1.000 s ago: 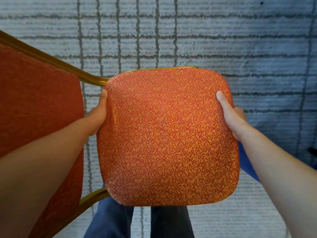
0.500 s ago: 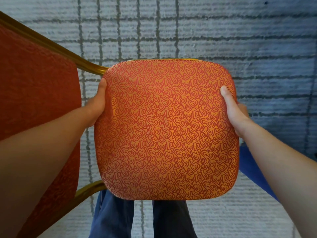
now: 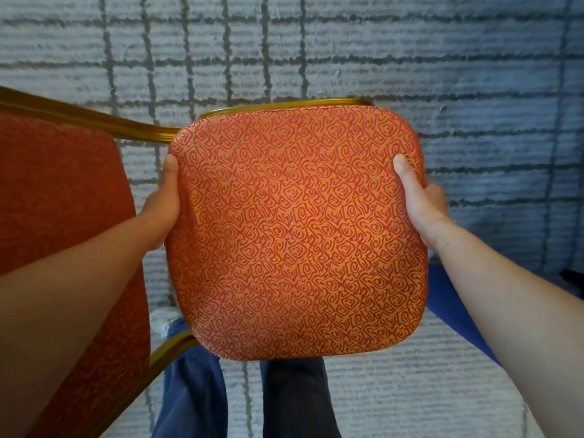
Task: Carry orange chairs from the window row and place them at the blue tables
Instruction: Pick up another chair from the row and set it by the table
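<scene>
An orange chair (image 3: 297,235) with a swirl-patterned seat cushion and a gold metal frame is lifted off the floor in front of me, its backrest (image 3: 63,216) at the left. My left hand (image 3: 162,207) grips the seat's left edge, thumb on top. On the opposite edge my right hand (image 3: 420,200) grips the same way, thumb lying on the cushion. The fingers of both hands are hidden under the seat.
Grey carpet (image 3: 347,52) with a dark grid pattern covers the floor below. My legs in blue and dark trousers (image 3: 196,393) show under the seat. Something blue (image 3: 448,298) lies at the right behind my right forearm.
The chair has shifted slightly in view, with the seat's far edge lower in the frame and the carpet sliding past beneath. Both hands keep their grip on the seat edges.
</scene>
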Available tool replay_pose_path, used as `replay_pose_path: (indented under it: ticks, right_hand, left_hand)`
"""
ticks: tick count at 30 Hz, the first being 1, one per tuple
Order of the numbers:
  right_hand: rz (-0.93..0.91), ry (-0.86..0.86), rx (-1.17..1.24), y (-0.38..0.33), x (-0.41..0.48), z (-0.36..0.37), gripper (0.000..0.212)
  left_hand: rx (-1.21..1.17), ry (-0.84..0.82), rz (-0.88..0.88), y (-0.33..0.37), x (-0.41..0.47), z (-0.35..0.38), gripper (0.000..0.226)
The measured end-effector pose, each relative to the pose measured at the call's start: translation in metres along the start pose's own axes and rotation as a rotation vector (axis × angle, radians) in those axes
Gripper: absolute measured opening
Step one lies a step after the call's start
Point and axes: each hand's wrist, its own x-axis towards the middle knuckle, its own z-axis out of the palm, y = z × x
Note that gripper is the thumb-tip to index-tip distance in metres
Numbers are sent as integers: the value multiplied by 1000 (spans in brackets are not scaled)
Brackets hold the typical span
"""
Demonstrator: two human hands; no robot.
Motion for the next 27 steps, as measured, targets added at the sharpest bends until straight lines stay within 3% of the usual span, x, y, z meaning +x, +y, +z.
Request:
replay_pose_path:
  ticks: [6,11,15,19,21,24,27]
  right_hand:
    - [21,-20,4,14,9,9,50]
    - [18,-6,-1,16,13,11,57]
    - [16,80,-24,16,4,13,85]
    - [-79,138,-85,14,-13,19,69]
    - [-126,146,-124,14,-26,22,73]
    - [-148,163,-201,19,-55,23,81]
    - [-164,141,-224,21,-87,26,81]
  left_hand:
    - [19,15,-8,-5,-1,11,116]
    - [-43,-66,-32,-15,24,2,137]
    - [-98,-103,-69,-9,11,0,119]
    - [-45,-123,-118,11,-22,9,75]
    - [-4,-108,-96,13,-30,11,63]
    - [33,-82,-43,13,-51,6,56]
    - [52,-73,-2,9,-69,-4,66]
